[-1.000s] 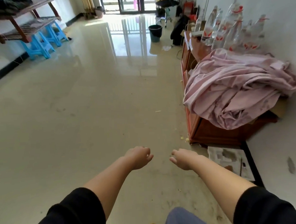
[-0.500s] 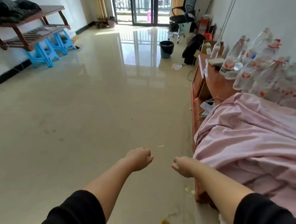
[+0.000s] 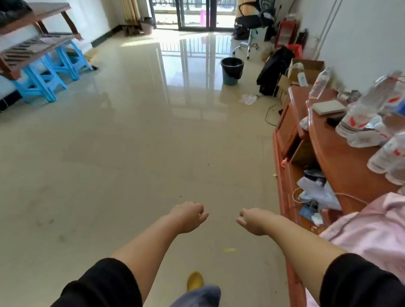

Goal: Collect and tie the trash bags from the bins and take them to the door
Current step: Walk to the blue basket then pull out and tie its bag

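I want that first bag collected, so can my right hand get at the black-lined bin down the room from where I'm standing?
Probably not yet. The right hand hangs empty, with a long stretch of bare floor before the bin. Nothing blocks the path; walking closer should do it.

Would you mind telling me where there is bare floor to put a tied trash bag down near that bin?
The glossy beige tiled floor is bare between the blue plastic stools and the dark bag-lined waste bin. It is crowded right of the bin: crumpled white paper, a black bag, cardboard boxes and the cluttered reddish wooden cabinet.
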`<state>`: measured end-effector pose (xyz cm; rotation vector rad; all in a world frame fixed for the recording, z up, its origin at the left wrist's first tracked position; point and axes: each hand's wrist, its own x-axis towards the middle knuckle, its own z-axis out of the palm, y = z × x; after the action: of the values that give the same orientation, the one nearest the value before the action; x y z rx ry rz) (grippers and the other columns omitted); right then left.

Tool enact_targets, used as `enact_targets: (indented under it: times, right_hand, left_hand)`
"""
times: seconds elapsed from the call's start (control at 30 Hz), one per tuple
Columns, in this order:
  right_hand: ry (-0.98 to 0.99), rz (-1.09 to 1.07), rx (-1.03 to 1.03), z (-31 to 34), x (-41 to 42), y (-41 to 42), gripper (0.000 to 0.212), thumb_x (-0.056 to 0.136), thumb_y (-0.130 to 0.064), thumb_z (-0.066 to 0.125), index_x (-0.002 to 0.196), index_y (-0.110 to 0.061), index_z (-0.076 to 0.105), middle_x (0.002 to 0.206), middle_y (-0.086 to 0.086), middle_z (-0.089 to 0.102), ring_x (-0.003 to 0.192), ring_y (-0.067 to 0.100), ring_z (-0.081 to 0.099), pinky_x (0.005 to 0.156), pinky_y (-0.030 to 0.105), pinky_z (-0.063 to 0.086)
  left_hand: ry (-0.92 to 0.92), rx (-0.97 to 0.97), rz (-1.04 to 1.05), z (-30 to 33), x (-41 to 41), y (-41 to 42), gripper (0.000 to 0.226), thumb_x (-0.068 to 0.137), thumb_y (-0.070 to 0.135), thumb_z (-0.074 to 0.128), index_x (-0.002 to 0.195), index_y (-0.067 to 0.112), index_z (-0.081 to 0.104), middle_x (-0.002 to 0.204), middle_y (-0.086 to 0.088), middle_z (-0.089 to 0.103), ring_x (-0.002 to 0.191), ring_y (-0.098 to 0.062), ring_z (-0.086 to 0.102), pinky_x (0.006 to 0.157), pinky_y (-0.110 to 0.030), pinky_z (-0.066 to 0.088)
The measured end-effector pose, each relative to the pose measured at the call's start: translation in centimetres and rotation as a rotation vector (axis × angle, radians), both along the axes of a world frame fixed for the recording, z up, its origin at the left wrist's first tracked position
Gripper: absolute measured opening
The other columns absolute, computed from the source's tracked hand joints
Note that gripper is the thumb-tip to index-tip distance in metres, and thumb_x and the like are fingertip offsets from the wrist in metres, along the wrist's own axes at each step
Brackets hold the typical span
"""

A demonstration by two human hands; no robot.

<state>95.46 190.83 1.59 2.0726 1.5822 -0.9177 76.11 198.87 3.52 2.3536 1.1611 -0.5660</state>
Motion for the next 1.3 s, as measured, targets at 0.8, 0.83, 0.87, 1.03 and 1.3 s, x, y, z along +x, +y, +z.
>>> enact_targets:
  times: [0.8, 0.83, 0.87, 1.03, 1.3]
  right_hand:
    - [-0.079, 0.021, -0.050, 1.4, 32.7, 56.4, 0.045, 0.100, -0.036, 0.028, 0.129, -0.007, 0.047, 0.134, 0.015, 0.052, 0.120, 0.032, 0.051, 0.095, 0.037, 0.041]
    - [-0.077, 0.036, -0.057, 1.3, 33.6, 58.8, 0.045, 0.100, -0.036, 0.028, 0.129, -0.006, 0.048, 0.134, 0.015, 0.052, 0.120, 0.032, 0.052, 0.095, 0.037, 0.042]
    - [-0.073, 0.047, -0.057, 1.2, 34.2, 61.1, 0.046, 0.100, -0.036, 0.028, 0.128, -0.006, 0.049, 0.133, 0.015, 0.053, 0.119, 0.032, 0.052, 0.095, 0.037, 0.042]
    - [-0.071, 0.052, -0.046, -0.4, 37.7, 74.6, 0.046, 0.100, -0.036, 0.028, 0.125, -0.005, 0.051, 0.133, 0.016, 0.054, 0.120, 0.032, 0.052, 0.096, 0.037, 0.042]
    - [-0.004, -0.019, 0.033, 1.1, 40.4, 96.7, 0.046, 0.102, -0.031, 0.028, 0.121, 0.001, 0.054, 0.130, 0.021, 0.055, 0.119, 0.034, 0.053, 0.093, 0.033, 0.042]
  left_hand:
    - [-0.017, -0.029, 0.004, 0.1, 30.1, 57.5, 0.045, 0.100, 0.044, 0.028, 0.121, 0.014, 0.053, 0.123, -0.009, 0.058, 0.112, -0.029, 0.055, 0.089, -0.038, 0.044]
    - [-0.013, -0.029, 0.009, 0.0, 30.9, 59.7, 0.045, 0.100, 0.044, 0.028, 0.122, 0.014, 0.053, 0.123, -0.009, 0.058, 0.112, -0.029, 0.055, 0.089, -0.038, 0.044]
    - [-0.006, -0.029, 0.016, -0.3, 31.6, 62.0, 0.045, 0.100, 0.044, 0.028, 0.122, 0.013, 0.053, 0.124, -0.010, 0.058, 0.113, -0.029, 0.055, 0.089, -0.037, 0.044]
    - [0.005, -0.011, 0.007, -1.7, 34.9, 75.6, 0.045, 0.100, 0.043, 0.029, 0.122, 0.011, 0.053, 0.124, -0.012, 0.058, 0.113, -0.030, 0.055, 0.088, -0.036, 0.043]
    - [0.064, 0.034, -0.044, 0.6, 38.6, 99.5, 0.045, 0.100, 0.043, 0.028, 0.124, 0.013, 0.051, 0.126, -0.011, 0.058, 0.114, -0.029, 0.055, 0.090, -0.035, 0.043]
